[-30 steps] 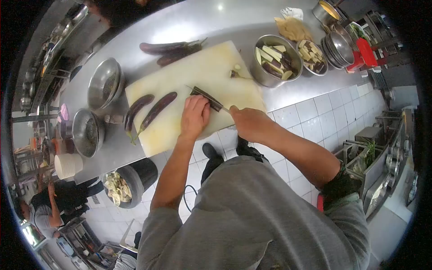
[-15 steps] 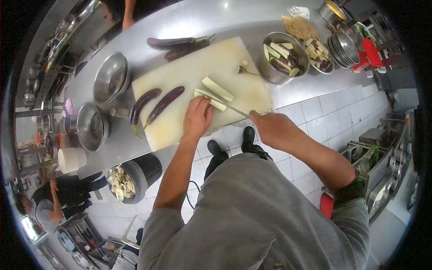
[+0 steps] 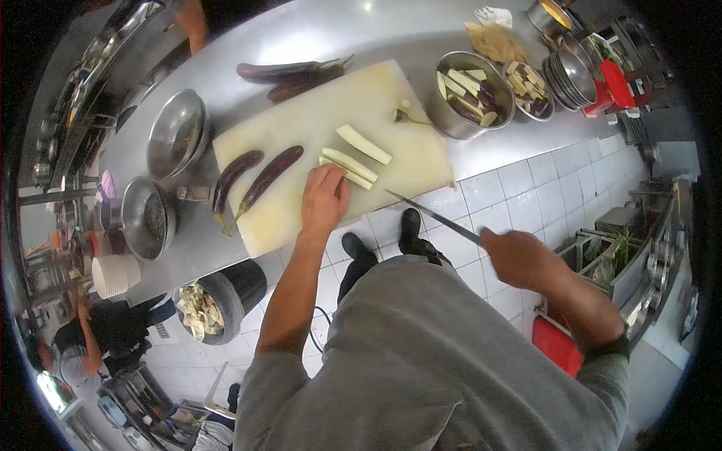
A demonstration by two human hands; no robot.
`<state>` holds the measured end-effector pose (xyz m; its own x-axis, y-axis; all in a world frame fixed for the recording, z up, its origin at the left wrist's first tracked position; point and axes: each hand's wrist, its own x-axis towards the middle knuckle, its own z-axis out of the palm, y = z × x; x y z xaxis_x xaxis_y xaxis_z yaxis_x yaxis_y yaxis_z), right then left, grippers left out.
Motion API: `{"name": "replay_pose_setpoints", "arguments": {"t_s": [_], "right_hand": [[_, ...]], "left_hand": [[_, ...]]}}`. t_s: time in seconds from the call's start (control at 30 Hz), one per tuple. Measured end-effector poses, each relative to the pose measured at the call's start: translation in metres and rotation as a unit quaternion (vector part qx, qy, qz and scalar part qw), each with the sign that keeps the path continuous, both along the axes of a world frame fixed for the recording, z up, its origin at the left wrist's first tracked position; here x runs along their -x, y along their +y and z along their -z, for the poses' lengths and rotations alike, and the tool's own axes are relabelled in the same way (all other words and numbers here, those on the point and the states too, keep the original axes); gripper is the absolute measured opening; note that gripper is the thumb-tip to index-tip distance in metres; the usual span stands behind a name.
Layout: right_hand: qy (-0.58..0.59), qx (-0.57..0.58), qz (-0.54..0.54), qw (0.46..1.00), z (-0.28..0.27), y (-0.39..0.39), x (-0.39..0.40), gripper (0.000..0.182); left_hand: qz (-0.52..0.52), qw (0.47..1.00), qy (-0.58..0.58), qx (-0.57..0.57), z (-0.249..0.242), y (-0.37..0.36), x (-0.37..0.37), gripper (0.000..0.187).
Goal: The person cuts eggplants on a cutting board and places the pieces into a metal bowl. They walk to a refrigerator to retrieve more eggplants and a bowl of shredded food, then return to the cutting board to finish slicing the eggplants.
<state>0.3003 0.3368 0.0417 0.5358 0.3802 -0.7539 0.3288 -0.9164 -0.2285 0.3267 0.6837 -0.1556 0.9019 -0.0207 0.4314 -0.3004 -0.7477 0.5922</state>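
Observation:
My left hand (image 3: 325,199) has its fingers curled over the near ends of cut eggplant strips (image 3: 348,164), pressing them against the white cutting board (image 3: 289,128). A separate pale strip (image 3: 364,144) lies just beyond them. My right hand (image 3: 524,258) grips a knife (image 3: 440,219) by its handle, off the board's near edge, with the tip pointing back toward the strips. To the left on the board rest two whole purple eggplants (image 3: 269,179). A cut stem end (image 3: 402,116) sits at the right.
A metal pot (image 3: 449,120) and a bowl (image 3: 540,111) of eggplant pieces stand right. More eggplants (image 3: 278,73) lie behind the board. Metal bowls (image 3: 154,218) and stacked paper bowls (image 3: 113,276) are left. A bin (image 3: 239,301) holds scraps below. Another person's arm (image 3: 194,26) shows across the table.
The knife has come away from the eggplant, pulled right and toward my body by my right hand. Two strips now show side by side near my left hand, which stays on them.

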Motion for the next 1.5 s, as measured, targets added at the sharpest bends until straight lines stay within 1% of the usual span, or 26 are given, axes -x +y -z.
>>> {"name": "replay_pose_setpoints", "arguments": {"t_s": [0.1, 0.13, 0.17, 0.2, 0.27, 0.3, 0.4, 0.47, 0.67, 0.77, 0.87, 0.9, 0.93, 0.97, 1.0, 1.03, 1.1, 1.2, 1.23, 1.27, 1.3, 1.37, 1.4, 1.47, 1.5], "right_hand": [[-0.045, -0.024, 0.025, 0.998, -0.017, -0.007, -0.002, 0.034], [-0.105, -0.078, 0.032, 0.991, -0.008, 0.003, -0.007, 0.032], [-0.136, -0.12, 0.037, 0.983, 0.006, 0.016, -0.015, 0.029], [-0.155, -0.122, 0.034, 0.98, 0.023, 0.031, -0.026, 0.026], [-0.186, -0.147, 0.028, 0.971, 0.043, 0.06, -0.045, 0.024], [-0.182, -0.146, 0.03, 0.972, 0.043, 0.069, -0.052, 0.023], [-0.167, -0.142, 0.027, 0.975, 0.045, 0.082, -0.06, 0.02], [-0.169, -0.146, 0.018, 0.975, 0.044, 0.084, -0.061, 0.018], [-0.186, -0.123, 0.044, 0.974, 0.06, 0.107, -0.06, 0.017], [-0.187, -0.125, 0.034, 0.974, 0.066, 0.104, -0.057, 0.018], [-0.196, -0.115, 0.01, 0.974, 0.049, 0.056, -0.032, 0.019], [-0.14, -0.064, -0.009, 0.988, 0.037, 0.027, -0.025, 0.028], [-0.131, -0.066, -0.006, 0.989, 0.024, -0.006, -0.011, 0.045], [-0.106, -0.009, -0.016, 0.994, 0.012, -0.031, -0.005, 0.045], [-0.082, 0.0, 0.009, 0.997, 0.0, -0.044, -0.005, 0.037], [-0.058, 0.01, 0.033, 0.998, -0.013, -0.057, -0.004, 0.03], [-0.025, 0.017, 0.097, 0.995, -0.032, -0.063, -0.005, 0.022], [-0.06, -0.041, 0.127, 0.989, -0.01, -0.064, 0.011, 0.016], [-0.071, -0.064, 0.138, 0.986, -0.004, -0.063, 0.014, 0.015], [-0.012, -0.063, 0.204, 0.977, -0.008, -0.051, 0.014, 0.017], [-0.018, -0.086, 0.217, 0.972, 0.0, -0.046, 0.016, 0.017], [-0.029, -0.134, 0.243, 0.96, 0.033, -0.034, 0.022, 0.016], [-0.04, -0.144, 0.251, 0.956, 0.047, -0.023, 0.022, 0.016], [-0.064, -0.164, 0.268, 0.947, 0.071, 0.007, 0.014, 0.017], [-0.076, -0.158, 0.242, 0.954, 0.082, 0.02, 0.008, 0.019]], "left_hand": [[0.014, 0.998, -0.053, -0.016, -0.013, 0.0, -0.013, 0.018], [0.015, 0.998, -0.055, -0.014, -0.017, -0.003, -0.019, 0.018], [0.014, 0.998, -0.059, -0.011, -0.025, -0.009, -0.031, 0.018], [0.013, 0.998, -0.066, -0.01, -0.03, -0.012, -0.042, 0.018], [0.03, 0.999, -0.034, -0.024, -0.017, -0.01, -0.055, 0.017], [0.038, 0.999, -0.017, -0.03, -0.015, -0.009, -0.058, 0.016], [0.034, 0.998, -0.034, -0.04, -0.012, -0.012, -0.056, 0.013], [0.032, 0.998, -0.022, -0.041, -0.01, -0.012, -0.056, 0.012], [0.018, 0.999, -0.021, -0.045, -0.006, -0.013, -0.056, 0.011], [0.011, 0.999, -0.014, -0.048, -0.007, -0.015, -0.056, 0.011], [0.017, 0.998, 0.016, -0.059, -0.01, -0.014, -0.057, 0.014], [0.019, 0.997, 0.028, -0.064, -0.012, -0.012, -0.058, 0.015], [0.039, 0.996, 0.029, -0.08, -0.018, -0.008, -0.062, 0.019], [0.058, 0.993, 0.029, -0.095, -0.027, -0.005, -0.067, 0.023], [0.076, 0.991, 0.031, -0.11, -0.035, -0.004, -0.071, 0.027], [0.141, 0.978, 0.001, -0.155, -0.038, -0.004, -0.08, 0.032], [0.271, 0.93, -0.06, -0.242, -0.042, -0.01, -0.099, 0.044], [0.321, 0.903, 0.032, -0.283, -0.039, 0.008, -0.095, 0.054], [0.294, 0.916, 0.053, -0.269, -0.04, 0.017, -0.088, 0.054], [0.266, 0.927, 0.075, -0.254, -0.041, 0.027, -0.071, 0.054], [0.237, 0.937, 0.099, -0.239, -0.041, 0.033, -0.053, 0.054], [0.056, 0.971, 0.097, -0.21, -0.017, 0.016, -0.016, 0.054], [-0.036, 0.976, 0.094, -0.193, -0.007, 0.001, -0.003, 0.054], [-0.145, 0.973, 0.054, -0.168, 0.0, -0.036, 0.008, 0.053], [-0.197, 0.968, 0.033, -0.154, 0.004, -0.048, 0.009, 0.053]]}}
